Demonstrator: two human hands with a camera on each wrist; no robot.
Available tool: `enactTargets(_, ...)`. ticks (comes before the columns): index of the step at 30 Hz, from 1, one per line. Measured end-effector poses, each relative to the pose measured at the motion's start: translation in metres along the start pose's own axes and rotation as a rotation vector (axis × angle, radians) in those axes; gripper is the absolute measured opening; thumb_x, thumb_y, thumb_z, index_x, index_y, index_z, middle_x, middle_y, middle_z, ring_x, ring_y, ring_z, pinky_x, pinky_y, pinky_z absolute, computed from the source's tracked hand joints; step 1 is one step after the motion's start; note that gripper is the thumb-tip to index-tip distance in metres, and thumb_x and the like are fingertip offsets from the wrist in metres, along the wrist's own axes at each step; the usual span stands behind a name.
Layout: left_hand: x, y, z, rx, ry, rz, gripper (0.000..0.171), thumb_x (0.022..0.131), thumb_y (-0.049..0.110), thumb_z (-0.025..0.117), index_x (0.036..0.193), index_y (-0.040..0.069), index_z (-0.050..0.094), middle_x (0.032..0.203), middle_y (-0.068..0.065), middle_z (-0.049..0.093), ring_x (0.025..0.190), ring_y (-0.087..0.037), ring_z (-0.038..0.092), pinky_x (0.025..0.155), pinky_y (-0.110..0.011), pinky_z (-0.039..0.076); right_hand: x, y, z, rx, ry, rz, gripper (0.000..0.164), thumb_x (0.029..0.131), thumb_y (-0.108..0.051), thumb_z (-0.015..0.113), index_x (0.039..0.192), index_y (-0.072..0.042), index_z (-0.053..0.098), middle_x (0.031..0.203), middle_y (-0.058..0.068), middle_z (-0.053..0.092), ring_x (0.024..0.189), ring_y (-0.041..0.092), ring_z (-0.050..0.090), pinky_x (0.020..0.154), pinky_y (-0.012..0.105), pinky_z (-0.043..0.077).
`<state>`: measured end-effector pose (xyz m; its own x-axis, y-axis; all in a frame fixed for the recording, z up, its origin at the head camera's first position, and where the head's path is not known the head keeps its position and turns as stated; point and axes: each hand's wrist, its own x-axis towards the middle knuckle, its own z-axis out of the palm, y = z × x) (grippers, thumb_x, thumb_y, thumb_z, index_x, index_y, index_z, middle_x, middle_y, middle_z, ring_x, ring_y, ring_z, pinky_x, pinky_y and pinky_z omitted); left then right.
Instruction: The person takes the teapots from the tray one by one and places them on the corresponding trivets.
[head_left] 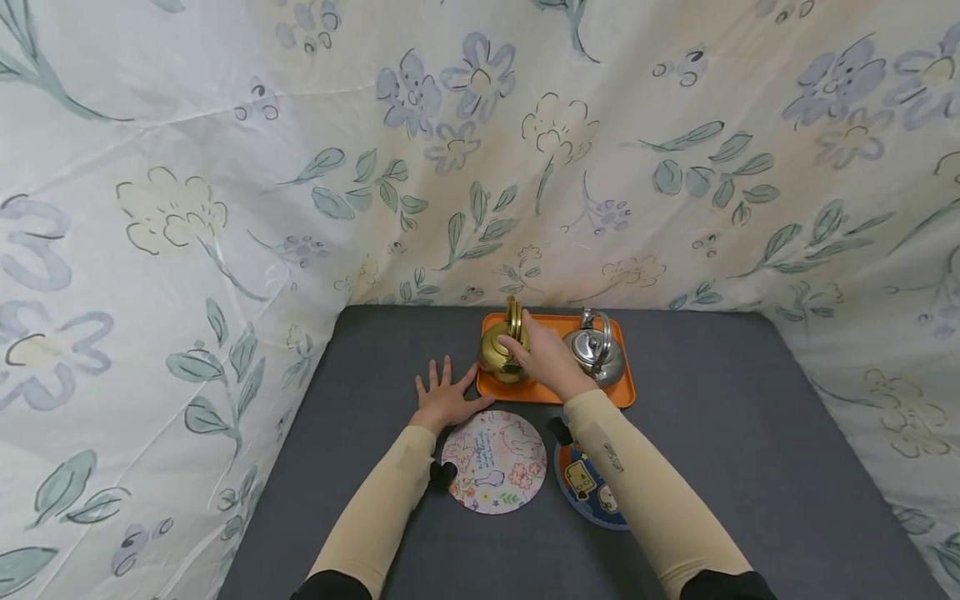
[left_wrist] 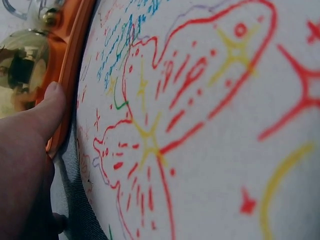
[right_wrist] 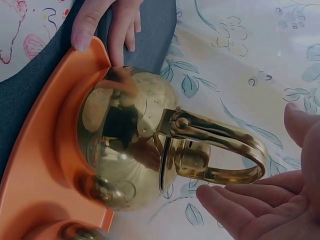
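A shiny gold kettle with an upright loop handle stands on the left side of an orange tray. My right hand reaches over the tray beside that handle. Its fingers are extended, with fingertips right at the loop in the right wrist view, and are not curled round it. On the tray's right side sits a silver kettle. My left hand lies with spread fingers at the tray's front left corner, its thumb against the orange rim.
In front of the tray lies a round white mat with colourful drawings. Right of it is a round blue mat with cartoon figures, partly hidden under my right forearm. A floral curtain hangs behind the dark grey table and along its sides.
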<state>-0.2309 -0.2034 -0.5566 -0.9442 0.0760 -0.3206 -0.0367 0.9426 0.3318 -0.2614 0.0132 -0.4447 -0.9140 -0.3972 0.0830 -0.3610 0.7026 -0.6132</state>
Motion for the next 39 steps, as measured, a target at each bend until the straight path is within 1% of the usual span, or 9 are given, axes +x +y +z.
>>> enactTargets(6, 0.001, 0.002, 0.000, 0.013, -0.005, 0.002, 0.087, 0.088, 0.084, 0.042, 0.160, 0.046, 0.014, 0.170, -0.014, -0.008, 0.154, -0.044, -0.013, 0.118, -0.071, -0.004, 0.004, -0.001, 0.001, -0.008, 0.025, 0.019, 0.079, 0.105, -0.047, 0.050, 0.158, 0.004, 0.024, 0.125, 0.025, 0.066, 0.100, 0.036, 0.071, 0.087, 0.049, 0.058)
enactTargets(10, 0.000, 0.003, -0.001, 0.012, 0.007, 0.001, 0.086, 0.088, 0.083, 0.042, 0.160, 0.045, 0.015, 0.170, -0.015, -0.007, 0.154, -0.044, -0.013, 0.118, -0.071, -0.004, 0.007, -0.002, 0.001, -0.018, 0.049, 0.030, 0.076, 0.104, -0.044, 0.054, 0.156, 0.006, 0.030, 0.125, 0.027, 0.066, 0.099, 0.037, 0.071, 0.085, 0.050, 0.058)
enactTargets(16, -0.001, 0.004, -0.004, 0.003, 0.017, 0.006, 0.086, 0.089, 0.083, 0.041, 0.161, 0.043, 0.016, 0.170, -0.016, -0.006, 0.154, -0.045, -0.011, 0.117, -0.072, -0.003, 0.012, -0.001, 0.003, -0.030, 0.081, 0.059, 0.074, 0.103, -0.042, 0.057, 0.153, 0.007, 0.035, 0.131, 0.030, 0.062, 0.103, 0.040, 0.070, 0.087, 0.051, 0.057)
enactTargets(21, -0.001, 0.005, -0.006, -0.001, 0.008, 0.003, 0.085, 0.090, 0.081, 0.043, 0.161, 0.043, 0.017, 0.170, -0.016, -0.006, 0.154, -0.045, -0.012, 0.117, -0.072, -0.003, 0.015, 0.001, 0.007, -0.028, 0.113, 0.079, 0.069, 0.102, -0.040, 0.059, 0.151, 0.006, 0.041, 0.126, 0.028, 0.066, 0.100, 0.038, 0.071, 0.083, 0.049, 0.059)
enactTargets(27, 0.001, 0.005, -0.005, 0.017, 0.005, 0.003, 0.085, 0.089, 0.083, 0.041, 0.160, 0.045, 0.014, 0.170, -0.016, -0.007, 0.154, -0.045, -0.012, 0.117, -0.072, -0.003, 0.015, 0.000, 0.007, -0.017, 0.133, 0.074, 0.061, 0.103, -0.036, 0.060, 0.150, 0.001, 0.046, 0.108, 0.022, 0.073, 0.080, 0.029, 0.073, 0.068, 0.042, 0.059)
enactTargets(30, 0.002, 0.005, -0.004, 0.018, 0.011, 0.009, 0.086, 0.088, 0.084, 0.040, 0.160, 0.046, 0.013, 0.170, -0.015, -0.007, 0.154, -0.045, -0.012, 0.118, -0.071, -0.003, 0.015, -0.001, 0.006, -0.026, 0.175, 0.046, 0.054, 0.102, -0.031, 0.062, 0.144, 0.001, 0.053, 0.101, 0.021, 0.074, 0.070, 0.027, 0.070, 0.061, 0.040, 0.056)
enactTargets(33, 0.003, 0.005, -0.004, 0.014, 0.012, 0.010, 0.086, 0.088, 0.084, 0.041, 0.160, 0.047, 0.012, 0.170, -0.015, -0.007, 0.154, -0.045, -0.013, 0.118, -0.071, -0.003, 0.016, 0.000, 0.007, -0.040, 0.217, 0.015, 0.043, 0.101, -0.027, 0.064, 0.134, 0.001, 0.061, 0.098, 0.021, 0.074, 0.069, 0.028, 0.069, 0.060, 0.041, 0.055)
enactTargets(36, 0.002, 0.005, -0.004, 0.013, 0.013, 0.006, 0.086, 0.088, 0.083, 0.042, 0.160, 0.048, 0.011, 0.170, -0.015, -0.007, 0.154, -0.045, -0.013, 0.118, -0.071, -0.003, 0.015, 0.001, 0.008, -0.044, 0.240, -0.002, 0.035, 0.100, -0.022, 0.065, 0.125, 0.001, 0.064, 0.097, 0.021, 0.074, 0.074, 0.032, 0.072, 0.063, 0.045, 0.058)
enactTargets(39, 0.001, 0.004, -0.002, 0.015, 0.011, 0.002, 0.086, 0.087, 0.084, 0.041, 0.159, 0.049, 0.010, 0.170, -0.015, -0.007, 0.154, -0.045, -0.013, 0.118, -0.071, -0.003, 0.014, 0.001, 0.008, -0.047, 0.244, 0.003, 0.032, 0.100, -0.020, 0.064, 0.123, 0.001, 0.065, 0.100, 0.023, 0.074, 0.081, 0.036, 0.073, 0.068, 0.048, 0.060)
